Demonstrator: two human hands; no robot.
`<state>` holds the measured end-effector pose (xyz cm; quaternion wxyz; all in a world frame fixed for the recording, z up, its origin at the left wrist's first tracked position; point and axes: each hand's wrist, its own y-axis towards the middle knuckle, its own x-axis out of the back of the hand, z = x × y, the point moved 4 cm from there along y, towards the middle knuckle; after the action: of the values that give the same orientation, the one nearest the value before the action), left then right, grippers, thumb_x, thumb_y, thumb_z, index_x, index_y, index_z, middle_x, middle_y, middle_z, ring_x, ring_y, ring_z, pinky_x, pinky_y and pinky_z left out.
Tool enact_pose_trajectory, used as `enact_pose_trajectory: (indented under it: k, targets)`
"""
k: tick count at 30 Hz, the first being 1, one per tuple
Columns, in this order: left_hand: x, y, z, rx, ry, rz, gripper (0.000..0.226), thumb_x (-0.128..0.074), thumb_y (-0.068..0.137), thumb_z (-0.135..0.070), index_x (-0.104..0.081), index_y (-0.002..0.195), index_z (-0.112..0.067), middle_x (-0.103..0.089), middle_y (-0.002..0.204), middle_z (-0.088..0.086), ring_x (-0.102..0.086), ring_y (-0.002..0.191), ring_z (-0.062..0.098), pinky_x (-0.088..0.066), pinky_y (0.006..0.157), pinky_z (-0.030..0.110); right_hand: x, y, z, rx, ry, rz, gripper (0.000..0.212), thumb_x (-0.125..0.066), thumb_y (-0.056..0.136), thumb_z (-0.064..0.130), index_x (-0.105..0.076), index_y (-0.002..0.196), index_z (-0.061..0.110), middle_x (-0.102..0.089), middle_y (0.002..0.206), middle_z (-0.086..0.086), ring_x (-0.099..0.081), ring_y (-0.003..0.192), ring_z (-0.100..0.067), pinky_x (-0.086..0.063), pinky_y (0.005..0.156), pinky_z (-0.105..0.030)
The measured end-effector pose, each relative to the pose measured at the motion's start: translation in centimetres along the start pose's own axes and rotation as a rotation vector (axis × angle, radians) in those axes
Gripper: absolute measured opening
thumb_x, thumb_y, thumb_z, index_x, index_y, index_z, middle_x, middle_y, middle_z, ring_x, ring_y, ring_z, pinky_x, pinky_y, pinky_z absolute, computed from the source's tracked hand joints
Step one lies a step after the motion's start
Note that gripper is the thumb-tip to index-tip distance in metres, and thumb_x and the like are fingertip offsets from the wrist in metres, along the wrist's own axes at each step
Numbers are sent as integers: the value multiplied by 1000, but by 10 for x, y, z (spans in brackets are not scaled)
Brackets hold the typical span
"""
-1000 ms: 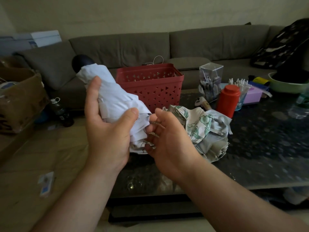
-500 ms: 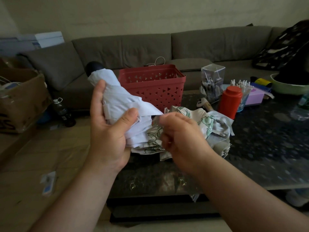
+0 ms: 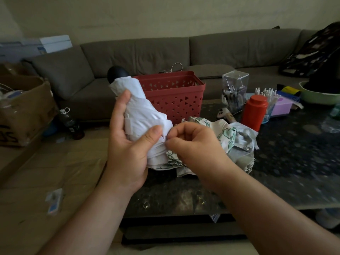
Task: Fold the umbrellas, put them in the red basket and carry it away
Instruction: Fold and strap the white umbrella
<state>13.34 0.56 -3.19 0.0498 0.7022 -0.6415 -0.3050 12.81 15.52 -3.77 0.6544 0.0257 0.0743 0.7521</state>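
Already rolled tight, the white fabric folding umbrella with a black rounded handle (image 3: 141,115) stands tilted in the left hand (image 3: 128,150), whose fingers and thumb curl round its bundled canopy; the right hand (image 3: 193,146), just beside that thumb, pinches the white closing strap (image 3: 147,122) wrapped across the bundle, so this one looks all but fastened; beyond the right hand a second umbrella of pale cloth with green leaf print (image 3: 228,144) lies loose and crumpled on the dark speckled table (image 3: 294,162), still to be folded; behind both hands the red perforated plastic basket (image 3: 174,98) appears to hold no umbrella yet, so loading and carrying it away remain.
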Motion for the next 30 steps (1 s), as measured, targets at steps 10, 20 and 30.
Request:
enact_pose_trajectory:
  k: [10, 20, 30]
  targets:
    - [-9, -6, 2, 63, -40, 165, 89, -80, 75, 0, -50, 145, -45, -56, 152, 11, -69, 122, 37, -62, 90, 48, 17, 3, 16, 224, -24, 99, 17, -78, 93, 17, -68, 101, 7, -56, 83, -9, -54, 72, -23, -52, 66, -43]
    - [-7, -7, 7, 146, -76, 235, 87, -82, 70, -4, -56, 141, -48, -65, 141, 4, -71, 118, 29, -63, 86, 44, 25, 4, 19, 130, 22, 214, 4, -72, 95, 11, -69, 92, 11, -64, 83, -10, -61, 72, -26, -56, 64, -37]
    - [-9, -11, 10, 212, -61, 279, 87, -78, 72, 3, -59, 140, -48, -66, 141, -1, -71, 119, 30, -63, 84, 46, 28, 9, 13, 101, -197, 124, 16, -67, 102, 13, -65, 86, 10, -48, 73, -9, -38, 64, -21, -36, 56, -30]
